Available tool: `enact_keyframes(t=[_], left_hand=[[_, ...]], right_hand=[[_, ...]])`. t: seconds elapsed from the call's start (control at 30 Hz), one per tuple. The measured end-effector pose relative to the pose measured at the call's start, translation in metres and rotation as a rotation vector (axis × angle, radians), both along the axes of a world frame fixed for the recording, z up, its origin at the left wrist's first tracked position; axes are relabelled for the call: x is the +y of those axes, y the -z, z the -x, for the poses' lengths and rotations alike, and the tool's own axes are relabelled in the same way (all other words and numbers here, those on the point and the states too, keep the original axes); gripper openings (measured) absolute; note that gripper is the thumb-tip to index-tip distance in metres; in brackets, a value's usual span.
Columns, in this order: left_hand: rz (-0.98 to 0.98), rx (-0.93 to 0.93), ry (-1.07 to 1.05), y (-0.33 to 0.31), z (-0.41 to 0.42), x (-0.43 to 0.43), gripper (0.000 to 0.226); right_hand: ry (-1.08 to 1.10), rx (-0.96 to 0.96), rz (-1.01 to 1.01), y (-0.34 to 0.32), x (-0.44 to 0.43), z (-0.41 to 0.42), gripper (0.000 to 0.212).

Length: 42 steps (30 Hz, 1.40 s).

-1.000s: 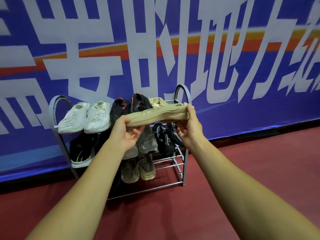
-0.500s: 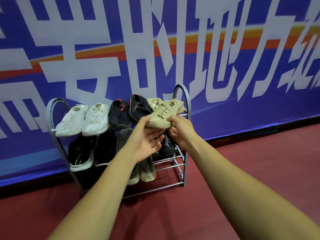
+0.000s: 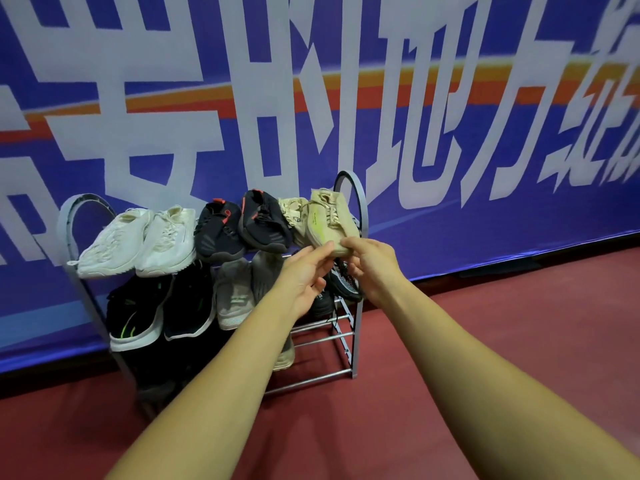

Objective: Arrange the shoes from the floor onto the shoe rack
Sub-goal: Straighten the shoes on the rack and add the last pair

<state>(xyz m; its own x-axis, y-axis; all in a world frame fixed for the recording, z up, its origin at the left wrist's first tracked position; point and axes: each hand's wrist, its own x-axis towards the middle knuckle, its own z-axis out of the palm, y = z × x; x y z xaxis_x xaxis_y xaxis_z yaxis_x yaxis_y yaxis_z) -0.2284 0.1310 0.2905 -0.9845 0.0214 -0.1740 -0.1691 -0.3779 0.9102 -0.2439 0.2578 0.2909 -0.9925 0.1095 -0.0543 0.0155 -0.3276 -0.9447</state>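
A grey metal shoe rack (image 3: 352,341) stands against the banner wall. A beige shoe (image 3: 332,220) lies at the right end of the top shelf, toe toward me, beside its beige mate (image 3: 294,216). My right hand (image 3: 372,263) pinches the beige shoe's toe. Fingers of my left hand (image 3: 304,275) touch the same toe from the left. The top shelf also holds a white pair (image 3: 138,242) and a black pair with red trim (image 3: 242,225). Black, grey and dark shoes fill the middle shelf, partly hidden by my arms.
A large blue banner (image 3: 485,133) with white characters covers the wall behind the rack. Red floor (image 3: 485,341) spreads to the right and in front. The rack's lower right rails (image 3: 311,377) are bare.
The beige shoe was held sideways in front of the rack a second ago. It now rests lengthwise on the top shelf's right end, with both hands at its toe.
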Motion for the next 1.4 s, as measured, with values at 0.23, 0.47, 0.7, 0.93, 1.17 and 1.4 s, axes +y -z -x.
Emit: enact_keyframes(t=[0.23,0.47,0.7,0.93,1.17,1.4], left_hand=[[0.034,-0.052,-0.103,0.009,0.022,0.0,0.015],[-0.031,-0.172,-0.099,0.025,0.043,-0.014,0.025],[-0.054,-0.144,-0.074,0.024,0.054,-0.015,0.026],[-0.036,-0.161,-0.032,0.024,0.046,-0.023,0.021],[0.055,-0.184,-0.05,0.017,0.021,-0.045,0.013],[0.255,-0.143,-0.105,0.024,-0.016,-0.088,0.008]], right_hand=[[0.071,-0.053,0.178,0.0,0.015,0.02,0.009],[0.162,-0.081,0.256,0.012,0.015,0.045,0.027],[0.16,-0.079,0.252,0.019,0.013,0.06,0.017],[0.165,-0.091,0.198,0.019,0.007,0.058,0.036],[0.039,-0.168,0.076,0.019,0.004,0.033,0.047],[-0.195,-0.182,-0.155,0.029,-0.028,0.002,0.035]])
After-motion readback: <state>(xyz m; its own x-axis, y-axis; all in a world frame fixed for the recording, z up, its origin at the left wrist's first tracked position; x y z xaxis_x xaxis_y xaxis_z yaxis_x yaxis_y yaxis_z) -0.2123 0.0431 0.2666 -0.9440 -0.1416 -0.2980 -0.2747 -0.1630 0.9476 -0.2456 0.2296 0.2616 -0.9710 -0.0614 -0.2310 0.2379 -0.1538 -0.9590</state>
